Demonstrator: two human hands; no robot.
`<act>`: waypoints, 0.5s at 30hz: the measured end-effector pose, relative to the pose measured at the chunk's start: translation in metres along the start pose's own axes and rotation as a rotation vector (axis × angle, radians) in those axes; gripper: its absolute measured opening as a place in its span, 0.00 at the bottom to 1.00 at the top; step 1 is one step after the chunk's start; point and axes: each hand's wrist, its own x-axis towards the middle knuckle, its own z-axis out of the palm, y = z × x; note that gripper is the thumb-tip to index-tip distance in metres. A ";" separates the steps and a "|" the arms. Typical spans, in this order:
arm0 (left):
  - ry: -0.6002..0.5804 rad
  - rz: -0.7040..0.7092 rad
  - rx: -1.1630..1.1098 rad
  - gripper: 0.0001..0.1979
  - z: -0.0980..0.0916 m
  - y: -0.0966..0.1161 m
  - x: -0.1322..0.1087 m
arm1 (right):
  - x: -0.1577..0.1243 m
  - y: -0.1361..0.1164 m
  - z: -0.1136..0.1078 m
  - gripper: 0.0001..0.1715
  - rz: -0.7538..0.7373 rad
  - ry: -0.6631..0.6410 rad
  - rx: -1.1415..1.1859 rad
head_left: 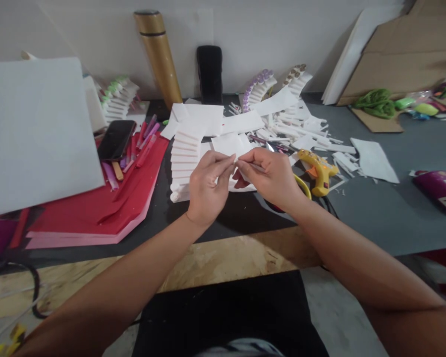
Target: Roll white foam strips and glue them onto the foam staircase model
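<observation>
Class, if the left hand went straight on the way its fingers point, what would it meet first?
Most likely the right hand: the left hand points across toward it, and the two nearly meet. Whether they already touch, or something small sits between them, is hard to tell.

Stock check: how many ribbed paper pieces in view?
4: white one beside left hand; green-tipped one right of white board; purple-tipped one and brown-tipped one beyond right hand. More may be hidden.
</observation>
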 end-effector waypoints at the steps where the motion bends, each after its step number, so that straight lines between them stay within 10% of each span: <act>1: -0.023 -0.019 -0.030 0.10 -0.001 -0.001 0.001 | 0.001 0.000 -0.002 0.15 0.013 -0.012 0.033; 15: -0.162 -0.077 -0.042 0.08 -0.009 -0.006 0.010 | 0.016 0.007 -0.013 0.24 0.396 -0.169 0.475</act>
